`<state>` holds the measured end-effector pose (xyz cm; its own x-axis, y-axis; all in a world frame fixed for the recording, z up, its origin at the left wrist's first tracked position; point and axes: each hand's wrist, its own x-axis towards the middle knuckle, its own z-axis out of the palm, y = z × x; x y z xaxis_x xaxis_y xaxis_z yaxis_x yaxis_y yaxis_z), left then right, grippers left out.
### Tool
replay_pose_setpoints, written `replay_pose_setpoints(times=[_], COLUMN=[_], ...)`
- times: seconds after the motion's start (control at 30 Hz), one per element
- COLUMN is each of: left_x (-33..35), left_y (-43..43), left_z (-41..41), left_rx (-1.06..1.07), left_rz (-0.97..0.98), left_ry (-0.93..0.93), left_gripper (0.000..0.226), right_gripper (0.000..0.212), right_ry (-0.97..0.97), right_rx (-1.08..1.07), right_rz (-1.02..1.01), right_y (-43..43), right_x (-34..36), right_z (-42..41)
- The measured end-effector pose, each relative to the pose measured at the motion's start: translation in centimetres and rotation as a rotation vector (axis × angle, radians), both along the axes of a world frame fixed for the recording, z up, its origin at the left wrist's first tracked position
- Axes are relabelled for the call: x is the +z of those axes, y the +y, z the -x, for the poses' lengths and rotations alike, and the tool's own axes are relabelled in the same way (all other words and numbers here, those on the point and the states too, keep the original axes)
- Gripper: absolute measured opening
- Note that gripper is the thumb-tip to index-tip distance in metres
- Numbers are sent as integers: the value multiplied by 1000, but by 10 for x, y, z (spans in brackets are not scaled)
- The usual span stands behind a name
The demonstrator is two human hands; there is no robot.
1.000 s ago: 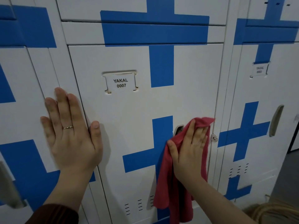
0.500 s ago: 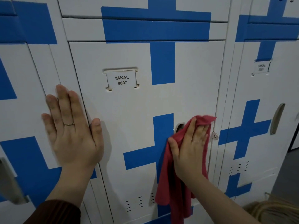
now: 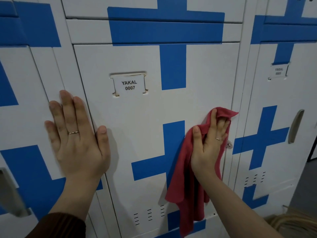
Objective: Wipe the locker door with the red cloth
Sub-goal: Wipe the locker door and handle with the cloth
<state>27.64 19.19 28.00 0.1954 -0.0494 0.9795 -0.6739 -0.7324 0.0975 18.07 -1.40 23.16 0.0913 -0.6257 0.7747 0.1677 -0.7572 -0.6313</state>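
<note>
The white locker door [image 3: 137, 117] with blue cross stripes and a label "YAKAL 0007" fills the middle of the view. My right hand [image 3: 208, 143] presses the red cloth [image 3: 185, 186] flat against the door's right edge, over the handle recess, which is hidden. Most of the cloth hangs loose below my palm. My left hand [image 3: 77, 134] lies flat with fingers spread on the frame and the neighbouring door, just left of the door's left edge, holding nothing.
A metal latch tab [image 3: 229, 145] sticks out right of my right hand. The neighbouring right locker [image 3: 281, 93] has a recessed handle [image 3: 295, 126]. A left locker handle [image 3: 10, 191] shows at the lower left. Dark floor lies at the far right.
My right hand with the cloth has slid slightly up along the door's right edge, and its fingertips have bunched the cloth's top. My left hand stays flat in place.
</note>
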Motion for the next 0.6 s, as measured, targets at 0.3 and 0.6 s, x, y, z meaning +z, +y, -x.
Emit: replay_pose_setpoints(times=[0.3, 0.6], left_x=[0, 0], left_y=[1, 0], left_z=[0, -1], left_rx=[10, -3], left_rz=[-8, 0], left_ry=[-2, -10], left_gripper=[61, 61], right_gripper=[44, 31], right_ry=[-48, 68], right_rx=[-143, 89], right_rz=[158, 173], right_y=[2, 1], right_x=[-64, -75], right_z=[4, 27])
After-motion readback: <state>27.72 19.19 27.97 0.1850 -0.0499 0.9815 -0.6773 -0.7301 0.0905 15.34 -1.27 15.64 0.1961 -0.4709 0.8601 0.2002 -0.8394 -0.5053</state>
